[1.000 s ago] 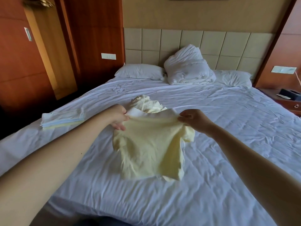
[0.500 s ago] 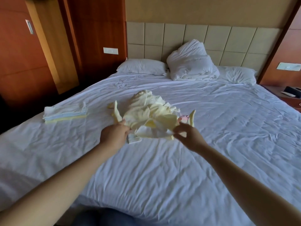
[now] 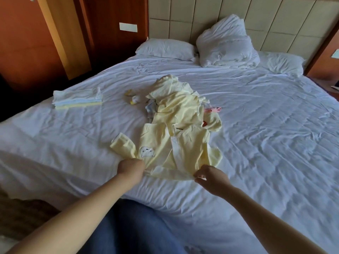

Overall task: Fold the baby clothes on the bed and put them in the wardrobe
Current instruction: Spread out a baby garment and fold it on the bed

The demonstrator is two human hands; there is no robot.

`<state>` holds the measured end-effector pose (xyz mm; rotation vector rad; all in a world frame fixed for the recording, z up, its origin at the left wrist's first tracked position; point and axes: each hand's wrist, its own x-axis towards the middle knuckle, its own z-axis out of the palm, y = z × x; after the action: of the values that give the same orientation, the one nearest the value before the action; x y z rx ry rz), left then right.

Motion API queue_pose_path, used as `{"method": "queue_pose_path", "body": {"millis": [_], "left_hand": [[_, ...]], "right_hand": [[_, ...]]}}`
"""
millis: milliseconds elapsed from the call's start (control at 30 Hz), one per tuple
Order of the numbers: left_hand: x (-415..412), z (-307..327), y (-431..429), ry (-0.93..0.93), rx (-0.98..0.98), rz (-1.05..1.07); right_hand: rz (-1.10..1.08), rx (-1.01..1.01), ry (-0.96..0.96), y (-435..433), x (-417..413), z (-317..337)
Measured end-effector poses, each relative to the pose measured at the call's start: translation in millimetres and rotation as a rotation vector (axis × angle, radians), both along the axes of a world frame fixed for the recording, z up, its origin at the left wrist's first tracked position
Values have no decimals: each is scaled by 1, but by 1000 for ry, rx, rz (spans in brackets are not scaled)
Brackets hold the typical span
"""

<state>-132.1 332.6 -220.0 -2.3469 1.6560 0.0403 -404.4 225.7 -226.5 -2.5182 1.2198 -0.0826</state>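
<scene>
Both near corners of a pale yellow baby top [image 3: 176, 151] are being held at the near side of the bed [image 3: 275, 134]. The left grip [image 3: 131, 167] is being clenched round the fabric at the top's left corner, with the fingers tucked out of sight under the hand. The right grip [image 3: 211, 177] is being used to pinch the right corner between thumb and fingertips. Between the two, the top's near edge is being stretched into a line, while the rest is lying flat on the bed, a small cartoon print [image 3: 146, 151] facing up beside the left sleeve. Its far edge is touching a loose pile of baby clothes [image 3: 176, 105], mostly yellow, that is sitting mid-bed. A pink scrap [image 3: 213, 110] is poking out at the pile's right, and a few small yellow-and-white pieces [image 3: 134, 99] are lying just left of it. A folded stack [image 3: 78, 98] is resting well apart near the bed's left edge. A flat pillow [image 3: 165, 49] and a bundled duvet [image 3: 225, 41] are lying by the padded headboard [image 3: 183, 17].
</scene>
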Motion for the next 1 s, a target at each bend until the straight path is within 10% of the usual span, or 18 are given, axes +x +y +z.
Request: {"method": "queue_pose_path", "body": {"millis": [1000], "left_hand": [[-4,-35,-76,627,-420,30]], "right_hand": [[114,-6,-20,-89,128,-22]]}}
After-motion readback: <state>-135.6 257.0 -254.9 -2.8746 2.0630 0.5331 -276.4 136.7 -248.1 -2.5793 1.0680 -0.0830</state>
